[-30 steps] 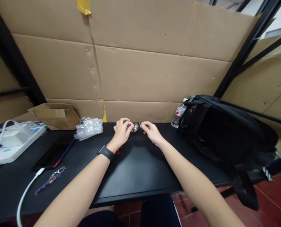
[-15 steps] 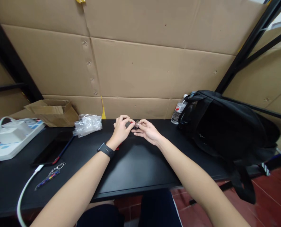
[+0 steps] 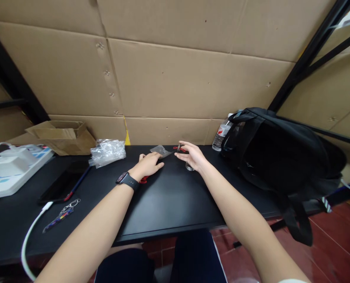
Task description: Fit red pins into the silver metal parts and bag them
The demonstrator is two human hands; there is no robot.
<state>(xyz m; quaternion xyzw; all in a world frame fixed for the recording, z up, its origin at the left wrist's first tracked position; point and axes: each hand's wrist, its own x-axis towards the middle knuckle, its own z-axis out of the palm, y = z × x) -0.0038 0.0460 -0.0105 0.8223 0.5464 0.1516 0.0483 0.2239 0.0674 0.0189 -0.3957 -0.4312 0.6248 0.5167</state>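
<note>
Our right hand (image 3: 194, 156) grasps a small metal piece (image 3: 179, 147) at its fingertips; our left hand (image 3: 148, 164), we cannot tell.

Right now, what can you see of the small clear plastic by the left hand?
The small clear plastic looks thin and glossy, perhaps a bag. It lies on the black table toward the back, its near side partly covered by the left hand. Whether it is pressed or gripped there, I can't tell.
</note>
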